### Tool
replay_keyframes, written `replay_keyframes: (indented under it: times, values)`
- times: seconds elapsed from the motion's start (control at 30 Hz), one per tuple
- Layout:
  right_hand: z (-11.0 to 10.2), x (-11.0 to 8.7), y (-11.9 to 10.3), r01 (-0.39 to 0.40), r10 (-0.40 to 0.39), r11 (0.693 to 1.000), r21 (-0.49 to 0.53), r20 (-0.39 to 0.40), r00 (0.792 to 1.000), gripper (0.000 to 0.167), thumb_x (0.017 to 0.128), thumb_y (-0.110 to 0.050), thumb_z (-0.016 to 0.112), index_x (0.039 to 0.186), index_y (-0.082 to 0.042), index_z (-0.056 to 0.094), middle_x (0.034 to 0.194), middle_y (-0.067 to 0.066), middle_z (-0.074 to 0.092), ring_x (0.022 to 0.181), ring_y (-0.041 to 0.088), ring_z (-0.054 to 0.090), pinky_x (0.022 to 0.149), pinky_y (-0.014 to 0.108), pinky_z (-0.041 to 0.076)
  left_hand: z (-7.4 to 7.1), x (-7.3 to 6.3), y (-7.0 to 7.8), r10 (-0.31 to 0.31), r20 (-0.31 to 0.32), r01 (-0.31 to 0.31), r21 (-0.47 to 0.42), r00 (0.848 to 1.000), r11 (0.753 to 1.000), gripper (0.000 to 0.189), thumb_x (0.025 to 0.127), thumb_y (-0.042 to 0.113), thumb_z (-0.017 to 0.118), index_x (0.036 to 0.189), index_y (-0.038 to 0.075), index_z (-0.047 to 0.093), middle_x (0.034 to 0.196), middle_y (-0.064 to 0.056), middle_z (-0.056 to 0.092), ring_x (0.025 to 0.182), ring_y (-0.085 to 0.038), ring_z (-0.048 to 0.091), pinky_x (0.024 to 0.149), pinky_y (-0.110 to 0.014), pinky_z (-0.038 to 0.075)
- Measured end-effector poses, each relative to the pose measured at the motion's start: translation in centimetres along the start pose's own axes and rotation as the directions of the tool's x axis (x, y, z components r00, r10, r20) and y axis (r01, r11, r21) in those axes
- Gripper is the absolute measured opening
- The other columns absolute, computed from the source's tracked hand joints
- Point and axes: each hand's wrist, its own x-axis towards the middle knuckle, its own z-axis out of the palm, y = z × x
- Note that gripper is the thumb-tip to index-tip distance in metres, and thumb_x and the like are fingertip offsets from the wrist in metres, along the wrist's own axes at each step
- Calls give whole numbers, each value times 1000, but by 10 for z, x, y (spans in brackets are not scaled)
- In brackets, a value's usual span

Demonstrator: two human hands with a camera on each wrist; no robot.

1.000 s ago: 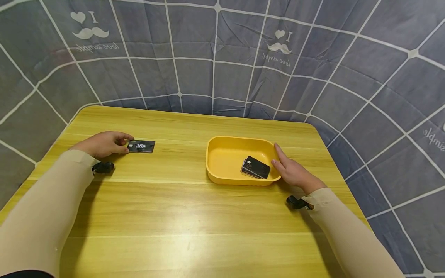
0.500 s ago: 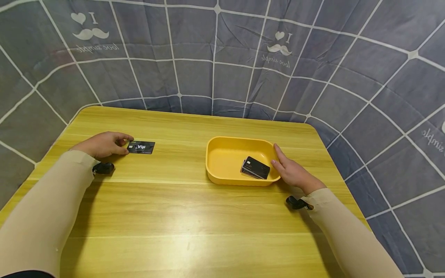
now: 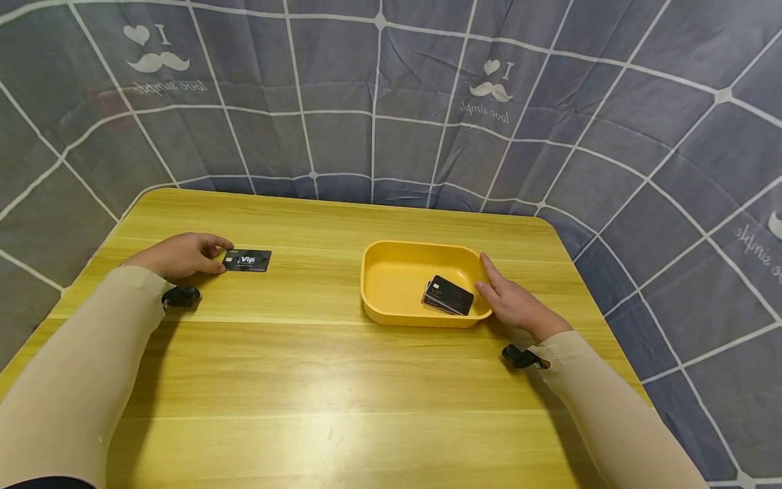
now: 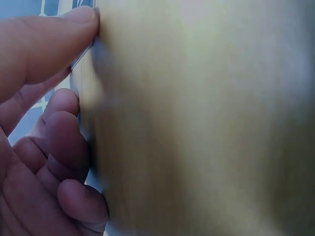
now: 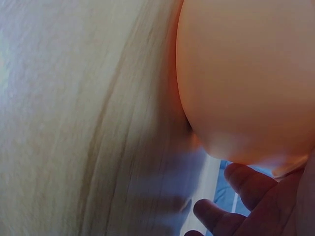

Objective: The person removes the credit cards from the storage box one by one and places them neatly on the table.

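A black card marked "Vip" lies flat or nearly flat at the table's left side. My left hand pinches its left short end between thumb and forefinger; in the left wrist view the thumb presses on the card's edge and the other fingers are curled below. Further right, my right hand holds the right end of a yellow plastic tray, its thumb over the rim. In the right wrist view other fingers lie along the tray's outer side. A small stack of dark cards lies inside the tray.
The wooden table spans the lower view, its far edge against a grey checked curtain. Dark wrist devices, one at the left cuff and one at the right cuff, sit just above the tabletop.
Almost nothing differs: the head view has tilted very slightly. Both hands keep their places at the card and the tray, and the stack lies as before.
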Motion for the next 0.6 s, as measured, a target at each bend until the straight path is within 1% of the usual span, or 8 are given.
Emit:
replay_keyframes:
  times: [0.1,0.27,0.4,0.5,0.6]
  values:
    - [0,-1,-3,-1,1,1000,-7,-1,1000,72,116,-37,32,169,-10,-9,175,24,8,152,52,33,125,64,24,-1,1,-3,-1,-1,1,1,1000,1000,58,98,22,73,147,-3,54,129,-30,59,114,-41,56,102,-63,44]
    - [1,3,-6,-11,11,1000,-25,-13,1000,73,116,-37,32,169,-8,-8,174,26,12,152,52,35,125,63,25,-6,12,-9,6,7,-6,8,1000,1000,58,99,23,72,148,-2,53,129,-29,59,113,-39,56,101,-62,45]
    - [2,8,-9,-19,19,999,-30,-15,1000,73,116,-38,32,169,-7,-8,174,25,10,152,51,34,125,62,25,-11,19,-13,20,14,-20,11,1000,1000,61,99,25,72,149,-3,52,131,-31,58,115,-41,56,102,-64,44]
    - [2,9,-11,-24,24,999,-30,-16,1000,73,116,-37,32,169,-7,-8,175,24,7,153,51,32,125,62,24,-14,23,-15,26,23,-26,3,999,1000,65,99,30,73,150,-4,50,133,-32,57,117,-42,56,102,-64,45]
    - [1,11,-12,-29,29,999,-30,-18,999,73,116,-36,33,169,-7,-8,175,24,7,153,51,33,125,62,24,-17,28,-14,39,8,-39,3,999,999,71,100,37,72,153,-3,47,135,-33,57,118,-43,58,100,-62,47]
